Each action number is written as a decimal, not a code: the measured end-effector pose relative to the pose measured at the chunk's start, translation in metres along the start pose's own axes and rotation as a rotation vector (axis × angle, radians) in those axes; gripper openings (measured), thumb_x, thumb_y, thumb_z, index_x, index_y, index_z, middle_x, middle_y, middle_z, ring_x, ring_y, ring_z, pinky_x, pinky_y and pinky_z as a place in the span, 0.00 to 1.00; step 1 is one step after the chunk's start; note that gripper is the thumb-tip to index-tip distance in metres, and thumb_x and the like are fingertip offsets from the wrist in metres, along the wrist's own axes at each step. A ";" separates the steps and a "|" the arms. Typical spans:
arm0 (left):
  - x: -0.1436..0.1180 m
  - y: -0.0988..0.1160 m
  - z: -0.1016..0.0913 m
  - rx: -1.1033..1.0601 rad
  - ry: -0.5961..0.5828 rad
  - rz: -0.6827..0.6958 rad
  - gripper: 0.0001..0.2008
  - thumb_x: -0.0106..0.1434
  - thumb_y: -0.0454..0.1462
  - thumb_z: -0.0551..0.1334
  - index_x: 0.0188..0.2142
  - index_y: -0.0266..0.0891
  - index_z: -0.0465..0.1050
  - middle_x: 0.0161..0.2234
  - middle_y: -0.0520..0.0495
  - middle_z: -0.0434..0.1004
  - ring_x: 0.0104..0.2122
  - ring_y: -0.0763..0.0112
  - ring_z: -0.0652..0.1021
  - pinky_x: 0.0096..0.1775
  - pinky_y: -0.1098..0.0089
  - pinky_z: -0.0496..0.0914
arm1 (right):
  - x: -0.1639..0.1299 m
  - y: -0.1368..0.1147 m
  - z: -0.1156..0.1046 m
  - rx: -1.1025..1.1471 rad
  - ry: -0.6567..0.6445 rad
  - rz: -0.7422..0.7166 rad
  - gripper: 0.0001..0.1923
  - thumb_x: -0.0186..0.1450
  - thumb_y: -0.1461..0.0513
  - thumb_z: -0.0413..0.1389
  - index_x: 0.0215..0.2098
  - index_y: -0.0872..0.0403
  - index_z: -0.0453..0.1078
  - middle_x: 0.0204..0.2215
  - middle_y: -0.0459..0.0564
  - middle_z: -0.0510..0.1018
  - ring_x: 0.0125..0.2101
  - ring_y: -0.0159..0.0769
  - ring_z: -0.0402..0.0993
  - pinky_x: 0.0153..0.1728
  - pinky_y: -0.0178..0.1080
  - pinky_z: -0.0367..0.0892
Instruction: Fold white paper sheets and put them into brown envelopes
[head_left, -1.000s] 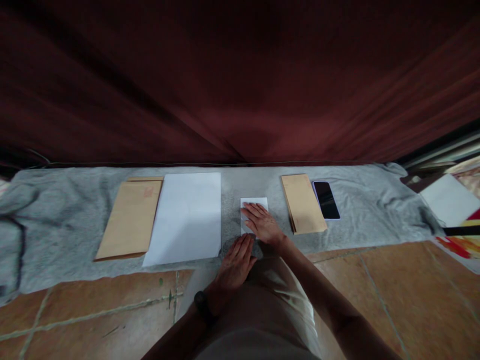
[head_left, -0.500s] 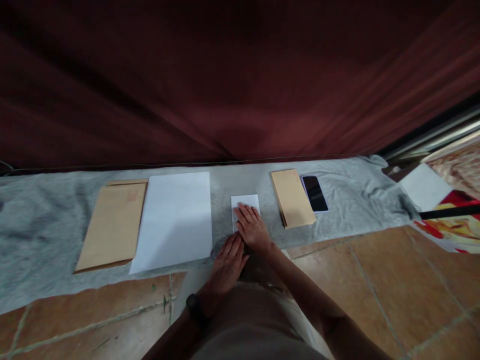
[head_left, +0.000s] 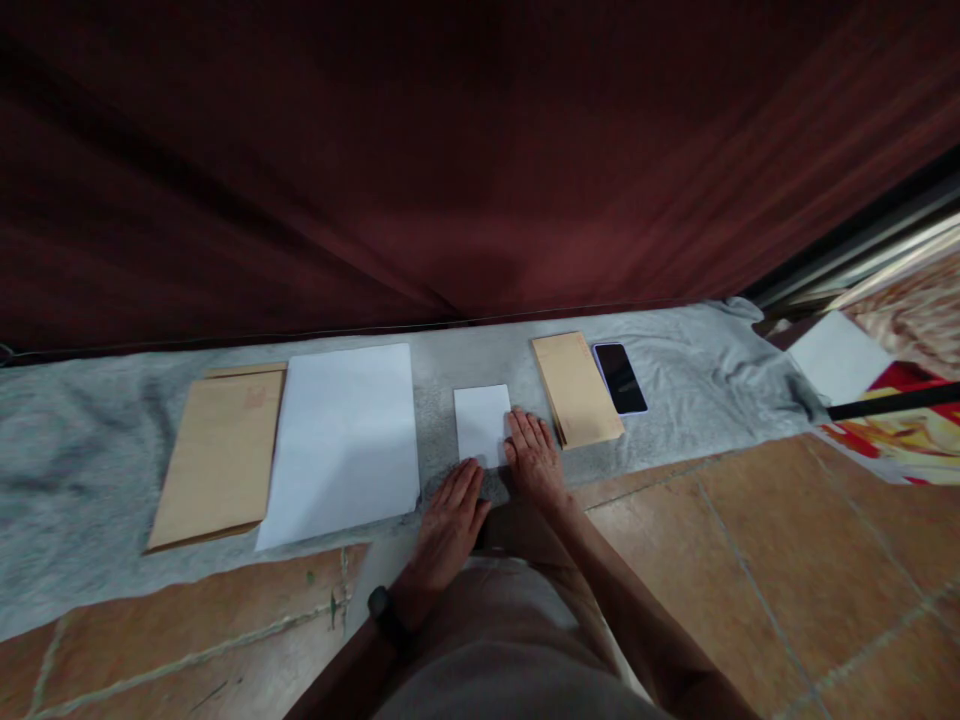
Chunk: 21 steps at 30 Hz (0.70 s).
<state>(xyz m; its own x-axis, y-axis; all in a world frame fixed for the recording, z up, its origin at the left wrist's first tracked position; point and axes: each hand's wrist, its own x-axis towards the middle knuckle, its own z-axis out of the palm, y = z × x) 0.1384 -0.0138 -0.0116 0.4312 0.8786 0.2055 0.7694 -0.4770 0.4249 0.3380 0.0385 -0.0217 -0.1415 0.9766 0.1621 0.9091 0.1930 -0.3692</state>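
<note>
A small folded white paper (head_left: 481, 423) lies on the grey cloth (head_left: 90, 440). My right hand (head_left: 534, 458) lies flat at the paper's right edge, fingers spread and touching it. Just below the paper's near left corner, my left hand (head_left: 448, 520) rests flat on the cloth's front edge; a dark band sits on its wrist. Neither hand grips anything.
On the cloth lie a large white sheet (head_left: 343, 440), a big brown envelope (head_left: 219, 455) at its left, a stack of small brown envelopes (head_left: 575, 387) and a dark phone (head_left: 619, 377) at the right. A dark red curtain (head_left: 450, 160) hangs behind. Tiled floor (head_left: 787, 560) runs in front.
My right hand has slid off the top of the folded paper to its right edge, so the paper now shows whole. The view has shifted a little to the right.
</note>
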 end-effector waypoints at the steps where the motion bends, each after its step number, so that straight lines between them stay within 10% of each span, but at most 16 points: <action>1: 0.001 0.000 0.001 -0.035 0.018 -0.038 0.24 0.73 0.40 0.54 0.66 0.37 0.62 0.66 0.36 0.67 0.65 0.56 0.68 0.62 0.55 0.68 | -0.001 0.001 0.000 -0.007 0.000 0.001 0.28 0.76 0.59 0.44 0.72 0.57 0.54 0.70 0.57 0.60 0.70 0.49 0.54 0.69 0.56 0.50; 12: 0.047 -0.020 0.002 -0.734 0.205 -0.685 0.23 0.60 0.41 0.65 0.54 0.37 0.75 0.36 0.46 0.82 0.34 0.65 0.82 0.38 0.63 0.77 | -0.002 0.001 0.002 0.001 0.048 -0.003 0.28 0.75 0.59 0.45 0.71 0.58 0.56 0.69 0.58 0.63 0.69 0.50 0.57 0.68 0.56 0.52; 21: 0.054 0.018 -0.029 -0.481 0.322 -0.476 0.08 0.66 0.39 0.60 0.36 0.42 0.77 0.33 0.48 0.81 0.33 0.67 0.80 0.38 0.67 0.74 | 0.004 -0.012 -0.013 0.462 0.117 0.161 0.26 0.76 0.52 0.43 0.64 0.57 0.68 0.64 0.60 0.69 0.66 0.47 0.63 0.65 0.54 0.61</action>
<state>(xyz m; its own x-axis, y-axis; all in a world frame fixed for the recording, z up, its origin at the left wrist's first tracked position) 0.1617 0.0253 0.0326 -0.1127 0.9864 0.1198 0.5153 -0.0450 0.8559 0.3313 0.0386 -0.0050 0.0548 0.9853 0.1617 0.6432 0.0891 -0.7605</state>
